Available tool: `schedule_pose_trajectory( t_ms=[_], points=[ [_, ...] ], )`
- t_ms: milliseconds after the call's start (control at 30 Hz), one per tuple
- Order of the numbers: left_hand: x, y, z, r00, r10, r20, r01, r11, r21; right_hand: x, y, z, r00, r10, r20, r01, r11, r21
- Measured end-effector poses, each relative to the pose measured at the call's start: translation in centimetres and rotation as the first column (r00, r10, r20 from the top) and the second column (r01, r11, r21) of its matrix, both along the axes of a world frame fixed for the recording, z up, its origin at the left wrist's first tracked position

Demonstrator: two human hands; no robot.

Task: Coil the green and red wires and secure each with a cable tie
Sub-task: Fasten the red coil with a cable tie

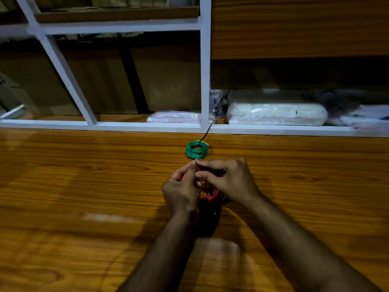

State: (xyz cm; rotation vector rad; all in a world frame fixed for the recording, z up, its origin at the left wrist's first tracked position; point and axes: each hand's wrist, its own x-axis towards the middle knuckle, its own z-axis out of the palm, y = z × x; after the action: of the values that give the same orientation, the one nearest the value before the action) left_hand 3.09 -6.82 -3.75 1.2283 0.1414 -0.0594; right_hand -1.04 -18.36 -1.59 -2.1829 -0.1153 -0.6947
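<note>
From my remote seat I saw the green wire (pixel 196 150) already coiled and lying flat on the wooden table (pixel 84 186), just beyond the hands, with a black cable tie (pixel 207 131) cinched round its far edge and the loose tail sticking up toward the white shelf frame (pixel 205 81). That half looked done.

The red wire (pixel 210 194) was held up between both hands, near the middle of the table and just in front of the green coil. The left hand (pixel 181 190) had its fingers curled round the near-left side of the red bundle. The right hand (pixel 227 182) was curled over the top, thumb and forefinger drawn together in a pinch — on a loop of the wire or on a tie, I could not tell, since the fingers hid it and the frame was dim.

I judged the red wire to be light and thin, with enough spring to fan open if the grip slackened — the loops already looked looser than the green ones. Its plastic jacket would likely be slick. The best hold, I thought, was across the whole stack of loops at one point, squeezing them flat together, leaving the opposite side free for a tie. I saw no second tie in view.
</note>
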Motion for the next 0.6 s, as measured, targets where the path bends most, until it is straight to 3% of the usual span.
schedule_pose_trajectory(
  t_ms=[267, 433, 600],
  points=[
    [0.2, -0.1, 0.1, 0.999, 0.02, -0.03, -0.021, 1.0, -0.023, 0.1, 0.6, -0.1, 0.992, -0.056, 0.112, 0.079, 0.975, -0.206],
    [0.4, -0.1, 0.3, 0.998, 0.012, -0.066, -0.018, 0.995, -0.093, 0.2, -0.8, -0.2, 0.98, -0.144, 0.137, 0.162, 0.978, -0.13],
    [0.3, -0.2, 0.2, 0.997, 0.043, -0.067, -0.048, 0.996, -0.079, 0.2, -1.4, 0.2, 0.983, -0.182, -0.041, 0.184, 0.981, 0.063]
  ],
)
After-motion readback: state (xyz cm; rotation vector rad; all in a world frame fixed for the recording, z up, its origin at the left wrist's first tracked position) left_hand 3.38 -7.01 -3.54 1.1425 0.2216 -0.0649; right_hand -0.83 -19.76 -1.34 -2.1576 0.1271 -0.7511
